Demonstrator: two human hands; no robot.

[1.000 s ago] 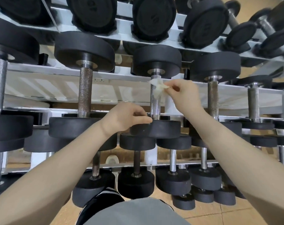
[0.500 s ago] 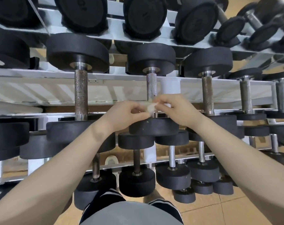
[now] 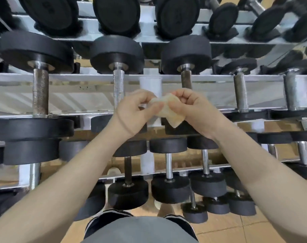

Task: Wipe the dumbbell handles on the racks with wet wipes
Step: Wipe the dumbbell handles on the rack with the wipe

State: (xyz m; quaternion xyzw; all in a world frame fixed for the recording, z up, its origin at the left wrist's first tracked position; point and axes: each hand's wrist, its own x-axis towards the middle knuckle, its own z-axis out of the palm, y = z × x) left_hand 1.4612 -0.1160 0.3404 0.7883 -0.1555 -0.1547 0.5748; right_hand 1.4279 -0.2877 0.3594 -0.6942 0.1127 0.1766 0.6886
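Note:
A crumpled, yellowish wet wipe (image 3: 168, 111) is held between both hands in front of the middle rack tier. My left hand (image 3: 135, 113) pinches its left end and my right hand (image 3: 193, 109) pinches its right side, fingers curled. Behind them stand black dumbbells with metal handles: a shiny knurled handle (image 3: 118, 86) just left of my hands, a darker handle (image 3: 186, 79) above my right hand, and a rusty brown handle (image 3: 40, 92) further left. Neither hand touches a handle.
The white steel rack (image 3: 79, 99) has three tiers packed with black dumbbells. More handles (image 3: 240, 93) stand to the right. Smaller dumbbells (image 3: 169, 188) fill the lowest tier near my knees. Tan floor tiles (image 3: 228, 225) lie below.
My right hand came off the shiny handle with the wipe and met my left hand, which left the dumbbell head. Both now hold the wipe, and the view shifted right.

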